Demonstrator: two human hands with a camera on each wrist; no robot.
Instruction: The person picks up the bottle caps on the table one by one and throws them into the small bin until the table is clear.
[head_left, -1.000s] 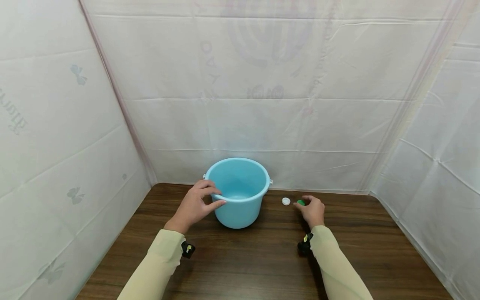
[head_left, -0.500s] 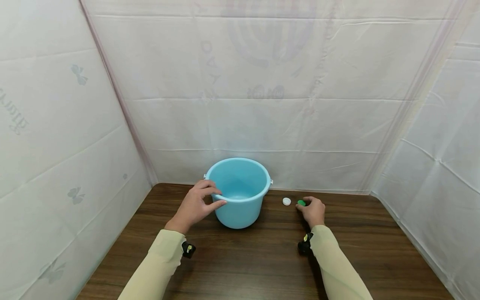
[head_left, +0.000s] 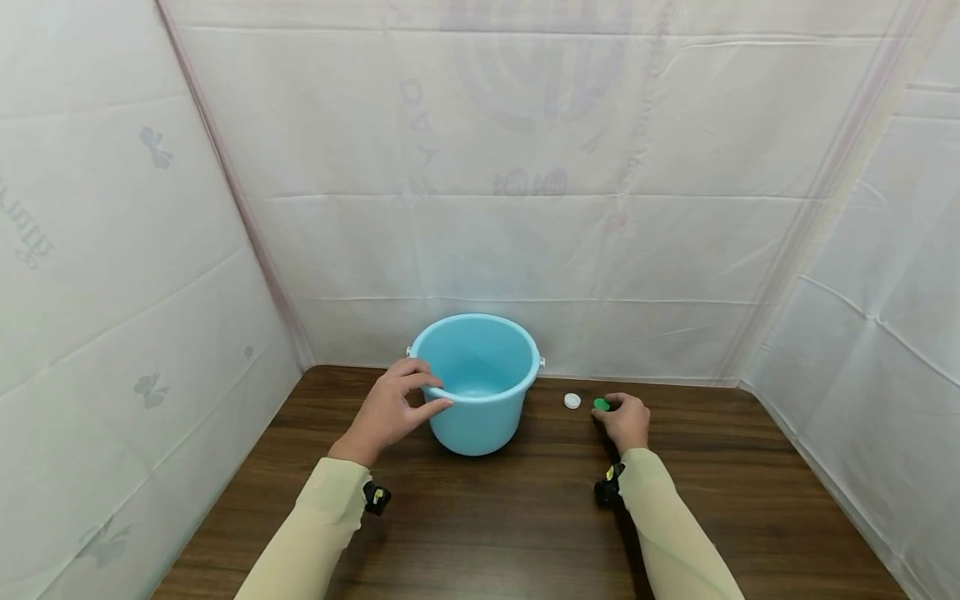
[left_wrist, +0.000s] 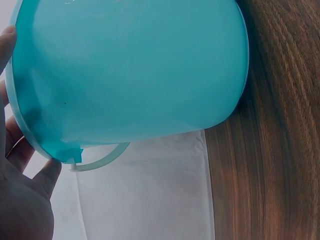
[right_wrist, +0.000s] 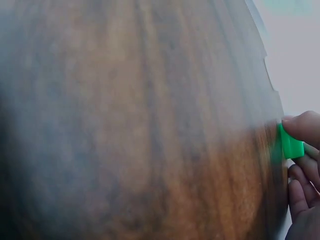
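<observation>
A light blue plastic bucket [head_left: 474, 429] stands upright on the table, its inside looking bare in the head view. My left hand [head_left: 384, 412] grips the near left part of its rim, thumb outside and fingers reaching over the edge. The left wrist view shows the bucket's wall [left_wrist: 135, 70] close up, with the left hand [left_wrist: 25, 200] at the rim. To the right of the bucket, my right hand [head_left: 626, 422] pinches a small green bottle cap [head_left: 602, 404] between thumb and fingers at table height. The green cap [right_wrist: 291, 142] also shows at the right wrist view's edge.
A white bottle cap [head_left: 572, 401] lies between the bucket and the right hand. The bucket's pale handle [left_wrist: 107, 159] hangs behind it. Brown wood-grain table [head_left: 480, 533] extends to the front. White sheeting [head_left: 525, 250] walls the back and both sides.
My right thumb has drawn in slightly against the green cap. The left hand and the bucket stay where they were.
</observation>
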